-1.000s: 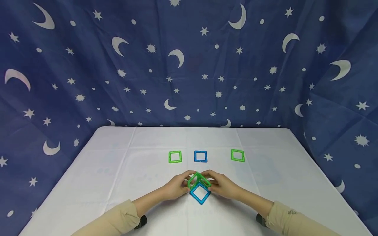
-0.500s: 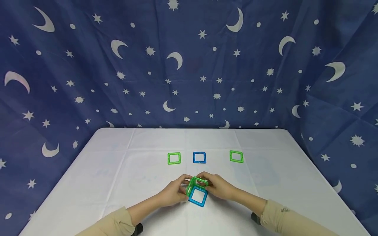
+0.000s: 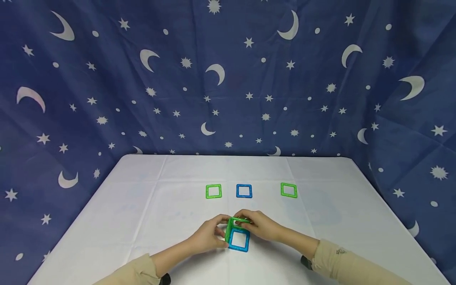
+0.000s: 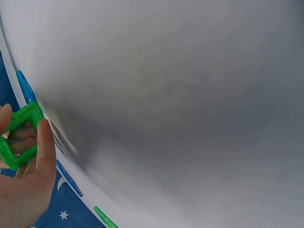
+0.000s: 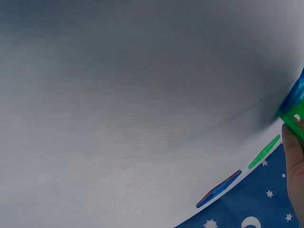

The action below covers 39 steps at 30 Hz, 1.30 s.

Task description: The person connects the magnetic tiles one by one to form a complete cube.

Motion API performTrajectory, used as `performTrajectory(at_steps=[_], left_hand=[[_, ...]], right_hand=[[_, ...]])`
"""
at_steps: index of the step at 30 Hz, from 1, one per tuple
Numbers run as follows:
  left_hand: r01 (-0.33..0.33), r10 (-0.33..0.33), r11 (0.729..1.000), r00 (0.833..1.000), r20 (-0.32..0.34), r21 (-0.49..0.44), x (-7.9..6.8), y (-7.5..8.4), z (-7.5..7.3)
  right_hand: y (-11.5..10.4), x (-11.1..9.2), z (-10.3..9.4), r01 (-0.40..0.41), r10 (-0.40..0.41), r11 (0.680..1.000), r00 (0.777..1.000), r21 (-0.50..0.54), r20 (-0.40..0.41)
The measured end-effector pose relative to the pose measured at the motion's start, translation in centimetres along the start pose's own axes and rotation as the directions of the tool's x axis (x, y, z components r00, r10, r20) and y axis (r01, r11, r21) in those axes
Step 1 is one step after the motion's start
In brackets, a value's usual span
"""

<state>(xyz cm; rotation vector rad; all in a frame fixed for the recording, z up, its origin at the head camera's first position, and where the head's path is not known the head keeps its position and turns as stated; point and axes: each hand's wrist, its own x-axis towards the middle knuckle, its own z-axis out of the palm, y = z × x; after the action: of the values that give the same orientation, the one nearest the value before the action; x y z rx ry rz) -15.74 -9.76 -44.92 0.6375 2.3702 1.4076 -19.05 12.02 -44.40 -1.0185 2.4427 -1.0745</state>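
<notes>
In the head view, two green square magnetic tiles stand upright, meeting at a corner: a left one (image 3: 228, 233) and a back one (image 3: 240, 219). A blue square magnetic tile (image 3: 238, 249) lies at their foot, its edges against theirs. My left hand (image 3: 207, 237) grips the left green tile, thumb at the front and fingers at the back. With thumb and fingers my right hand (image 3: 261, 225) pinches the back green tile, partly covering it. The left wrist view shows my fingers around the green tile (image 4: 32, 112); the right wrist view catches only an edge of the green tile (image 5: 290, 114).
Behind the hands lie three flat square tiles in a row: a green one (image 3: 213, 197), a blue one (image 3: 244, 197) and another green one (image 3: 289, 196). The white-covered table (image 3: 171, 213) ends at a blue curtain (image 3: 228, 87) with moons and stars.
Both hands have turned the joined tiles counter-clockwise as seen from above, so the blue tile went from corner-forward to nearly square-on. The head view has shifted slightly.
</notes>
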Motion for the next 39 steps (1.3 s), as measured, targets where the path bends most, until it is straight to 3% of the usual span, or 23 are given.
performTrajectory(at_steps=[9,14,18,25,34,39], left_hand=[[0.031,-0.031,0.999,0.999,-0.034,-0.013,-1.4,-0.1,-0.3],[0.039,-0.038,0.999,0.998,-0.053,0.004,-1.4,0.3,0.1],[0.053,-0.05,0.998,0.996,-0.07,0.043,-1.4,0.0,0.3],[0.014,-0.015,0.998,1.0,0.01,0.057,-1.0,-0.8,-0.3],[0.025,-0.025,0.999,0.999,-0.027,0.021,-1.2,-0.7,0.0],[0.025,-0.024,0.999,0.999,-0.035,0.028,-1.1,-0.5,0.0]], right_hand=[[-0.4,1.1,0.6,0.024,-0.024,0.999,1.0,-0.027,-0.009],[0.1,0.7,0.2,-0.005,-0.002,0.995,0.998,-0.099,-0.065],[0.4,0.5,0.0,-0.011,0.003,0.992,0.998,-0.129,-0.062],[0.4,0.3,0.0,-0.03,0.025,0.986,0.999,-0.163,-0.033],[1.9,-0.9,-2.3,-0.029,0.009,0.976,0.995,-0.215,-0.096],[2.9,-1.5,-3.3,-0.059,0.032,0.982,0.988,-0.18,-0.15]])
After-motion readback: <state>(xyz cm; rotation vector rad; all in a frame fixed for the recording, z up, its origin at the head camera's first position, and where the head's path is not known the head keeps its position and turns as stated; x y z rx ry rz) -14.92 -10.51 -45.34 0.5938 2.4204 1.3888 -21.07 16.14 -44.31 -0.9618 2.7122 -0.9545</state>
